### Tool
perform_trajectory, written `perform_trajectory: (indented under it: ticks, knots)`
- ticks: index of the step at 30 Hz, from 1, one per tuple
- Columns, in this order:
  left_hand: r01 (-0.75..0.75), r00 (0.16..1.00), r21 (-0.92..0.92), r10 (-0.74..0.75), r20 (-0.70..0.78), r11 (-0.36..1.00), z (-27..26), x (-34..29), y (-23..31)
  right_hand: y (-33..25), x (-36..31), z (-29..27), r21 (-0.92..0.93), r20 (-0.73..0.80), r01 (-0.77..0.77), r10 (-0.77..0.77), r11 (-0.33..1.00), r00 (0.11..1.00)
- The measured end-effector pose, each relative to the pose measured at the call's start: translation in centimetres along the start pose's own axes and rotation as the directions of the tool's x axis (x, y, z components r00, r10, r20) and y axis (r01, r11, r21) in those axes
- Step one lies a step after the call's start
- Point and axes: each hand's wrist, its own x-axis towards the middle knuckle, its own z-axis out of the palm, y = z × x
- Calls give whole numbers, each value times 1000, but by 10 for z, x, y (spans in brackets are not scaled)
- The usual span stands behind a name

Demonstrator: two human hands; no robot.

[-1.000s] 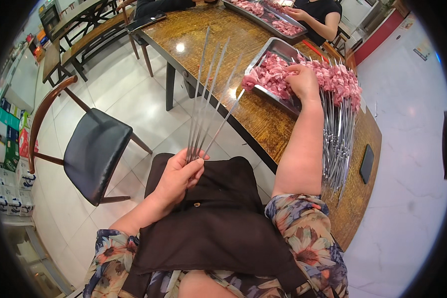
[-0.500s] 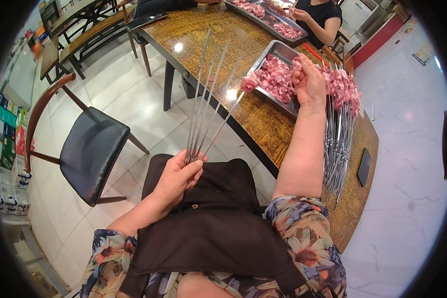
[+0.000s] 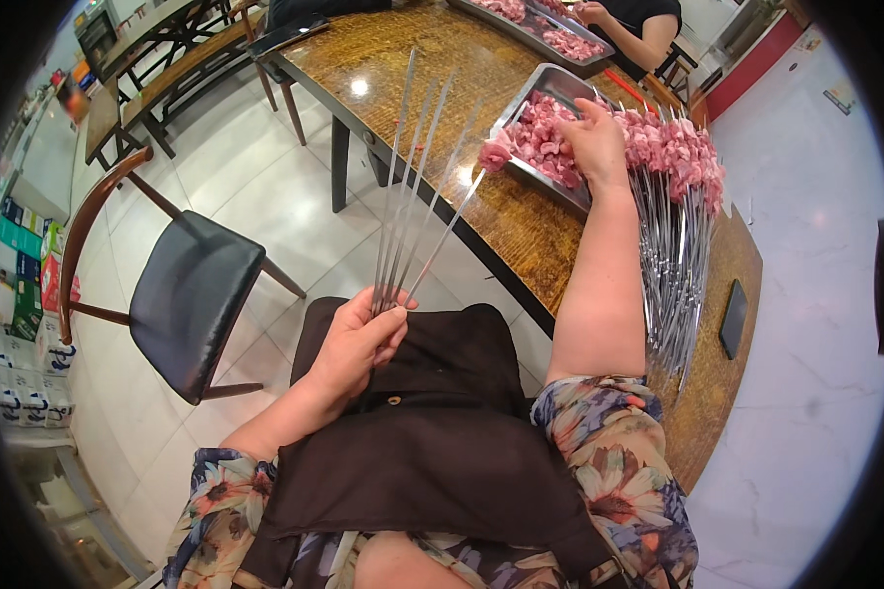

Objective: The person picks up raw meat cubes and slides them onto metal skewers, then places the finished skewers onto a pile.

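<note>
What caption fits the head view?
Left hand grips long silver metal skewers, right hand over pink meat chunks in a rectangular silver metal tray.

To the left, a chair with a black padded seat and a curved brown wooden backrest (image 3: 194, 304) stands on a floor of pale square tiles (image 3: 236, 201), with a long brown wooden bench on dark legs (image 3: 182, 80) farther back and, along the left rim, a green carton (image 3: 27, 304) above white packages with dark blue markings (image 3: 31, 391). A dark, flat, rectangular phone-like slab (image 3: 733, 319) lies near the right edge of the glossy yellow-brown wooden table (image 3: 521, 231), and another dark flat slab (image 3: 288, 37) lies at its far left corner. Beyond the table's right side spreads a white, grey-veined, marble-like surface (image 3: 805, 265), with a deep red panel (image 3: 756, 64) behind it.
</note>
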Motion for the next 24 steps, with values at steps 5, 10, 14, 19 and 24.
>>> perform_trajectory:
  ticks: [5, 10, 14, 19, 24]
  knots:
    - [1, 999, 1, 0, -33, 1000, -3, -2, 0, -16, -3, -12, -213, 36, -42, 51, 976, 998]
    - [6, 1000, -9, -6, -14, 1000, -3, -2, 0, -34, -15, 3, -674, 132, -51, 189, 737, 973]
    - [-5, 1000, 3, 5, -2, 1000, -3, -2, -2, -26, -12, -8, -95, 194, -240, 255, 966, 947]
    - [-15, 1000, 47, 15, -6, 999, -2, -1, -3, -26, -13, -16, 744, 441, -482, 203, 462, 874]
    - [-17, 1000, 75, 16, 10, 997, 0, 2, -3, -25, -14, -14, 811, 486, -501, 127, 303, 865]
